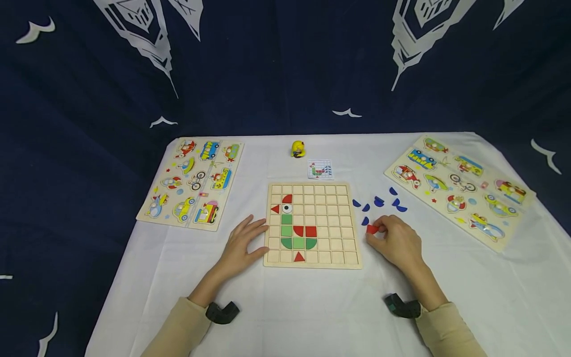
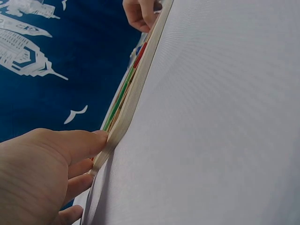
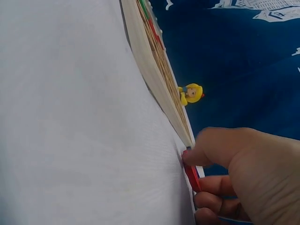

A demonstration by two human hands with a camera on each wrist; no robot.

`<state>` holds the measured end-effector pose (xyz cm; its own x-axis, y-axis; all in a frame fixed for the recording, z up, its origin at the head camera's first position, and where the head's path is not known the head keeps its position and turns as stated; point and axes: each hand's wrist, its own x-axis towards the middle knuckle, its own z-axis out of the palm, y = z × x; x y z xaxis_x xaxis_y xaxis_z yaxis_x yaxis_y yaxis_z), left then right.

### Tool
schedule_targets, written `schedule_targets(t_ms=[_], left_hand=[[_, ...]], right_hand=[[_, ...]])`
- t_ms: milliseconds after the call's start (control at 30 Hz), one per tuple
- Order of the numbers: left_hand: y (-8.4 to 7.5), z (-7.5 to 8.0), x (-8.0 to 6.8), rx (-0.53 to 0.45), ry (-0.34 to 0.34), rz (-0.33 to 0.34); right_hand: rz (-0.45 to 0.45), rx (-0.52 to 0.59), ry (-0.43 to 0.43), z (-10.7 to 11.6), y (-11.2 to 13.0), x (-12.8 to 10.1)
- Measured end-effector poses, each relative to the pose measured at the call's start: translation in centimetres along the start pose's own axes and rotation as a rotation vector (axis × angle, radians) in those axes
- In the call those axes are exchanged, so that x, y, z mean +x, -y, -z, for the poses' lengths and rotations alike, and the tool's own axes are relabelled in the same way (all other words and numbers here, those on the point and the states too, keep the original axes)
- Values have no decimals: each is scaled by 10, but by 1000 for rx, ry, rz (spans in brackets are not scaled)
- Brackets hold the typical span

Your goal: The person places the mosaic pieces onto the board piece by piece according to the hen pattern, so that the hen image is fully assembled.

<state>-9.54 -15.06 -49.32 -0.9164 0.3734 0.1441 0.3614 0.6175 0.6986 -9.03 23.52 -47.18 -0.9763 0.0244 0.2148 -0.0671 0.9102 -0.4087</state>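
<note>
A wooden grid board [image 1: 336,223] lies in the middle of the table, with red and green pieces and one eye tile set in it like a bird. My left hand [image 1: 243,246] rests at the board's left edge, its fingers spread and touching the rim. To the right of the board, my right hand [image 1: 397,243] pinches a small red puzzle piece [image 3: 191,174] between thumb and fingers, low over the cloth. Its full shape is partly hidden by the fingers. Several dark blue rounded pieces [image 1: 378,202] lie scattered just beyond that hand.
Behind the board are a small pattern card [image 1: 320,169] and a yellow toy figure [image 1: 298,148]. Vehicle picture boards lie on both sides, one at left [image 1: 189,183] and one at right [image 1: 459,191]. White cloth [image 1: 308,312] covers the table; a dark blue curtain [image 1: 285,64] hangs behind.
</note>
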Motion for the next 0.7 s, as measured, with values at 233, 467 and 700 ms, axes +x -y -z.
schedule_targets(t_ms=[233, 467, 700], left_hand=[[-1, 0, 1, 1, -2, -6], [-1, 1, 0, 3, 0, -3], [1, 0, 0, 3, 2, -7]], right_hand=[[30, 1, -22, -1, -1, -1], [49, 44, -62, -8, -3, 1], [44, 58, -99, -10, -2, 4]])
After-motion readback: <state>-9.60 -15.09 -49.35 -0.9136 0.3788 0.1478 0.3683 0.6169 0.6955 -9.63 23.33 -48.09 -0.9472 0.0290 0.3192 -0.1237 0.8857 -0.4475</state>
